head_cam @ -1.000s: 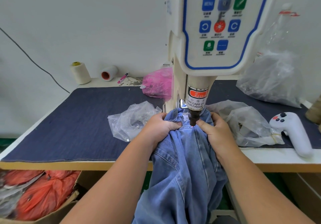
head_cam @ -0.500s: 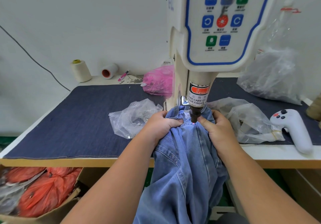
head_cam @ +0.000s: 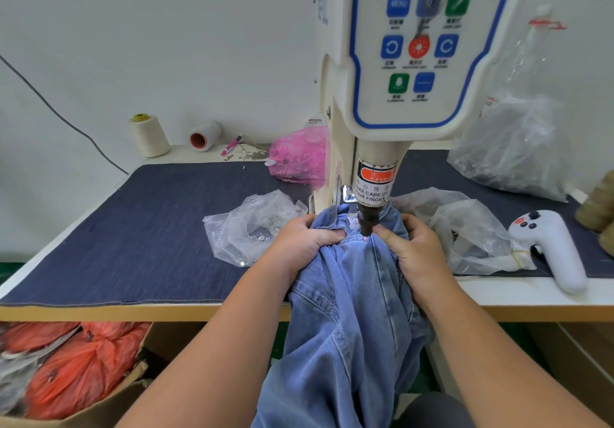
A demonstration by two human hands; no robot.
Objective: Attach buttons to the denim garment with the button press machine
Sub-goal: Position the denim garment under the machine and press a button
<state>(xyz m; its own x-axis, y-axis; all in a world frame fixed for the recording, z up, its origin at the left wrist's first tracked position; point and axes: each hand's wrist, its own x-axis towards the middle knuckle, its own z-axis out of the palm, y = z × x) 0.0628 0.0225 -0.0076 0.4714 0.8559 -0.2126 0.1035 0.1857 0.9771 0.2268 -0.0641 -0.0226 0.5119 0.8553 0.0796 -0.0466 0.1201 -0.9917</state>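
Note:
A light blue denim garment (head_cam: 345, 328) hangs over the table's front edge, its top bunched under the press. My left hand (head_cam: 300, 244) grips the fabric left of the dark plunger tip (head_cam: 367, 225). My right hand (head_cam: 415, 248) grips it on the right, thumb close to the plunger. A red laser dot sits on the denim just below the plunger tip. The cream button press machine (head_cam: 418, 62), with a blue-bordered control panel, rises above. No button shows on the denim under the plunger.
A clear bag of metal pieces (head_cam: 252, 228) lies left of the machine, with more clear bags (head_cam: 465, 231) to the right. A white handheld controller (head_cam: 555, 248), a pink bag (head_cam: 299, 158), thread spools (head_cam: 149, 135) and a box of orange bags (head_cam: 76, 371) surround the work.
The plunger tip has lifted slightly off the denim, and a red laser dot now shows below it. Both hands keep their grip in nearly the same place.

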